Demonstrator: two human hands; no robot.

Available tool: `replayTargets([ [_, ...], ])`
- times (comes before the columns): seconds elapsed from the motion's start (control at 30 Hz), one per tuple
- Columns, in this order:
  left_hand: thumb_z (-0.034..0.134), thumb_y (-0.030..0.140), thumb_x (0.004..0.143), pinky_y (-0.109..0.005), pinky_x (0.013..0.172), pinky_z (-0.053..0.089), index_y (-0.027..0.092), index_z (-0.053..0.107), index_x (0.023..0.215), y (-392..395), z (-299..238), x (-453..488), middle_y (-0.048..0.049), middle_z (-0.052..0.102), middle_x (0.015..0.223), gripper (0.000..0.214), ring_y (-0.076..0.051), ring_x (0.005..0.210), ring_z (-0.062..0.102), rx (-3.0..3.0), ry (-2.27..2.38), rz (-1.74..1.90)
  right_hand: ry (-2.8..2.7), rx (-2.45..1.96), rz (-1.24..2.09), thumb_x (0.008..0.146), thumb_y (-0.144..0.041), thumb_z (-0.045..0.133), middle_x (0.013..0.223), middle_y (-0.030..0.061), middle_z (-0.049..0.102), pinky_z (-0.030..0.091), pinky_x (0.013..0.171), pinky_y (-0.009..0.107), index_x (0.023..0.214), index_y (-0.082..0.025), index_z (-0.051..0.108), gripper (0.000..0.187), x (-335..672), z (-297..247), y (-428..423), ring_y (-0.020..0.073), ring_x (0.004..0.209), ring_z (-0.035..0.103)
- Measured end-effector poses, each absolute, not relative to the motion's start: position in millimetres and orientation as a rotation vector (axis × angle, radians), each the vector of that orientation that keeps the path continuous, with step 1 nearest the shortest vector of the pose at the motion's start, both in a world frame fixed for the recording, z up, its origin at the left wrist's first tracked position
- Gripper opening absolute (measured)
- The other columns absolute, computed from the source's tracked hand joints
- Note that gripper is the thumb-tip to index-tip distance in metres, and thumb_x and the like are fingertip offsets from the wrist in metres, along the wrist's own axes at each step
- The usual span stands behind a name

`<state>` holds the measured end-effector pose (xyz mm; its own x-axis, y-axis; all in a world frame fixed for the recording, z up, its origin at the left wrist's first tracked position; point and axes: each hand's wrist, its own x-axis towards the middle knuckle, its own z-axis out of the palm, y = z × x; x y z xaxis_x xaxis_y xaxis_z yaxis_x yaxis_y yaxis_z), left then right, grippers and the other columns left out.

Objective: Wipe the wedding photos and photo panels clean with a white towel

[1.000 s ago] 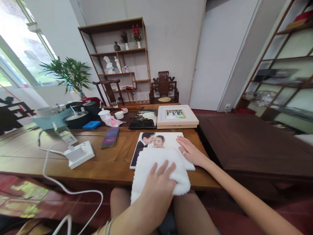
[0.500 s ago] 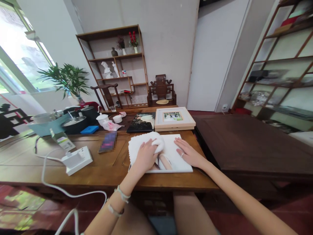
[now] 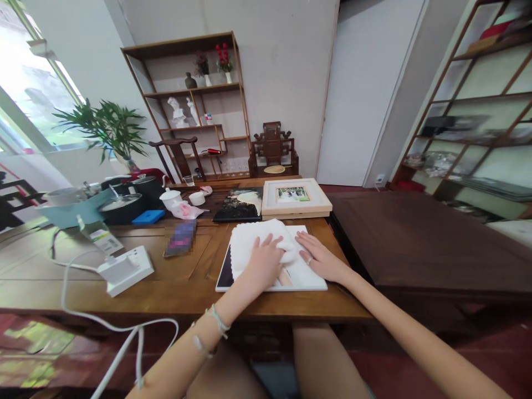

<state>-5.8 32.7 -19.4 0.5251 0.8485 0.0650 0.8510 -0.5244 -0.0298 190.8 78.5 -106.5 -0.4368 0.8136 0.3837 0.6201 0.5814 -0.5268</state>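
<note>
A white fluffy cloth lies over a flat photo print at the near edge of the wooden table. My left hand presses flat on the cloth, fingers spread, covering most of the picture. My right hand, a ring on one finger, rests flat on the print's right side, fingers stretched out, touching the cloth's edge.
Behind the print stand a white framed photo and a dark photo print. To the left are a white power strip with its cable, a blurred card, cups, pots and a blue tray. A dark low table stands at the right.
My left hand slid the cloth from the print's near edge up across the picture, then to the right toward my right hand. My right hand has stayed on the print's right side.
</note>
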Motion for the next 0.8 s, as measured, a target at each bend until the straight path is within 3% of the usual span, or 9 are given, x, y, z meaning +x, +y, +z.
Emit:
replayTargets([
  [0.3,0.049,0.017,0.086,-0.053,0.106,0.032,0.019,0.061,0.112,-50.2,6.8,5.8,-0.0046,0.040,0.144,0.029,-0.030,0.133,0.032,-2.966,-1.300,0.194,-2.189,-1.048,0.453,0.088,-0.022,0.037,0.146,0.0106,0.038,0.024,0.113,0.053,0.136,-0.017,0.045,0.049,196.5,-112.5,80.7,0.0263,0.138,0.028],
  [0.53,0.054,0.011,0.080,-0.045,0.098,0.040,0.015,0.063,0.103,27.3,-4.9,-8.5,-0.0154,0.057,0.124,0.025,-0.029,0.116,0.052,-2.738,-1.570,-0.040,-2.174,-1.122,0.393,0.091,-0.031,0.038,0.144,0.0132,0.041,0.025,0.113,0.051,0.133,-0.016,0.048,0.046,190.1,-109.3,79.1,0.0262,0.137,0.029],
  [0.63,0.054,0.012,0.079,-0.038,0.087,0.047,0.014,0.064,0.096,62.2,0.7,-11.7,-0.0137,0.065,0.107,0.020,-0.027,0.102,0.060,-2.742,-1.575,-0.093,-2.182,-1.130,0.391,0.091,-0.030,0.038,0.145,0.0136,0.040,0.024,0.113,0.051,0.134,-0.015,0.047,0.046,188.9,-109.1,78.2,0.0260,0.138,0.029],
  [0.8,0.047,0.013,0.085,-0.029,0.084,0.046,0.014,0.063,0.097,96.3,14.5,11.2,-0.0094,0.065,0.106,0.021,-0.022,0.099,0.060,-2.844,-1.439,-0.224,-2.182,-1.125,0.371,0.091,-0.029,0.038,0.144,0.0143,0.041,0.024,0.113,0.050,0.134,-0.014,0.046,0.046,189.0,-109.9,78.0,0.0261,0.138,0.028],
])
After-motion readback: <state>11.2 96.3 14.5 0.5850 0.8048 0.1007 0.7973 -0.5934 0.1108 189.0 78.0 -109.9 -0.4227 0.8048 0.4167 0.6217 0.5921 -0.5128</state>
